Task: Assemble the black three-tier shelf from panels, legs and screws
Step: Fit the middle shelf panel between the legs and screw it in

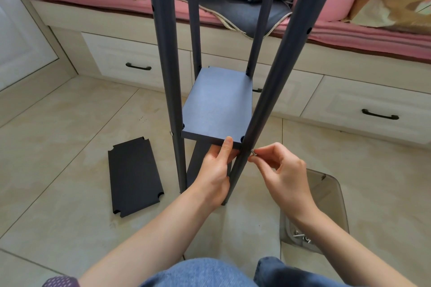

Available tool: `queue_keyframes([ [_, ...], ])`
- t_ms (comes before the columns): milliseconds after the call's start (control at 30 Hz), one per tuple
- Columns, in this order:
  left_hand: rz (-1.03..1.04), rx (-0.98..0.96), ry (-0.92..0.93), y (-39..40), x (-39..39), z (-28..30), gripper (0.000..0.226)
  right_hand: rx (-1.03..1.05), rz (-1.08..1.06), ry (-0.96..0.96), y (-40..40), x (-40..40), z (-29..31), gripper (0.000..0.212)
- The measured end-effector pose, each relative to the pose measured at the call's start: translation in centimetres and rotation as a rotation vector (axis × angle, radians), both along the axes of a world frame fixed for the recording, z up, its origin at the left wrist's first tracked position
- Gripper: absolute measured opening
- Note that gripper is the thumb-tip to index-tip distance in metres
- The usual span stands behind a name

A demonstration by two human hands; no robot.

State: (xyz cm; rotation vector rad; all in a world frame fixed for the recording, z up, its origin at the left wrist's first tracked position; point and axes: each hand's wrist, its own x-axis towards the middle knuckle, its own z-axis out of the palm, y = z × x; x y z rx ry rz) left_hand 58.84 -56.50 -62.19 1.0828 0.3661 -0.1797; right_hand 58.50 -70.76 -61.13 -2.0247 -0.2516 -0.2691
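Smoky plastic tray (326,184) partly behind right wrist; loose screws (302,236) inside, hard to count. Right hand (283,176) pinches a small metal screw (253,153) against the near-right leg (268,100). Left hand (215,173) holds the matte middle panel (217,109) by its front edge, thumb on top. Spare notched panel (134,176) flat on tile floor. Leg tops cut off.

Black shelf frame, part-assembled, upright on tiled floor.
Four dark round legs (275,81) with side holes stand upright; one panel (218,105) sits level between them, corners notched round each leg; a lower panel (198,161) shows beneath. Silver screw (253,152) at near right leg, level with panel edge. Spare notched panel (135,179) lies flat on floor, left.
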Motion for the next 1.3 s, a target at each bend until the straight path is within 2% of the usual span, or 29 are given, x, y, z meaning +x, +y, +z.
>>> queue_keyframes([
  [200,-0.008,0.066,-0.009,0.1,0.1,-0.2,0.032,0.042,0.017,0.043,-0.3,0.0,0.1,0.010],
  [500,-0.002,0.096,-0.012,0.0,0.3,-0.5,0.027,-0.002,-0.009,0.023,-0.4,-0.3,0.2,0.009],
  [933,0.023,0.083,-0.042,-0.2,0.1,-0.6,0.026,-0.048,0.032,-0.077,-1.1,-0.2,-0.2,0.014],
  [1133,0.032,0.089,-0.071,-0.4,0.4,-1.5,0.030,-0.130,0.017,-0.179,-0.9,-0.1,-0.5,0.014],
  [1300,0.038,0.073,-0.077,-0.3,0.4,-1.8,0.028,-0.119,0.017,-0.139,-1.0,0.1,-0.6,0.015],
])
